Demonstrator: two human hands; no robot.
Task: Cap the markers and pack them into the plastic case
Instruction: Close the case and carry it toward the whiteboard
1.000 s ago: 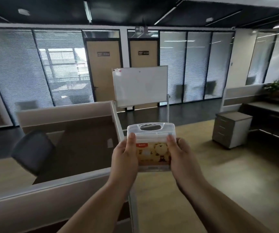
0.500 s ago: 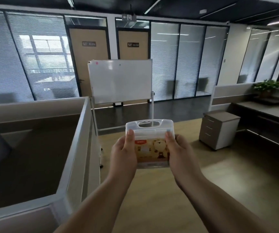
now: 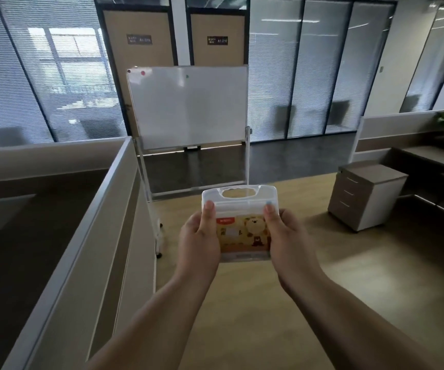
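1. cubicle partition [image 3: 87,231] on your left: flat matte panel with a pale rail on top. keep the case off it as you go past.
2. left hand [image 3: 198,240] grips the left edge of the plastic case [image 3: 239,222], thumb flat on the front face, fingers wrapped behind.
3. the case is in the air in front of you between both hands, over the wood-look floor [image 3: 242,303], upright, handle slot up. it rests on nothing.
4. case is clear, rigid, smooth plastic with rounded corners and a cut-out handle. an orange cartoon bear insert hides the contents, so i can't tell whether the markers are inside or capped.
5. it looks shut. i'd guess packing is done or not started. keep it level, squeeze the edges rather than the lid face, and check the latch, which i can't make out.
6. right hand [image 3: 286,240] mirrors the left: thumb on the front, fingers curled round the right edge.
7. whiteboard [image 3: 188,108] behind, drawer unit [image 3: 367,196] far right, both well apart from you.
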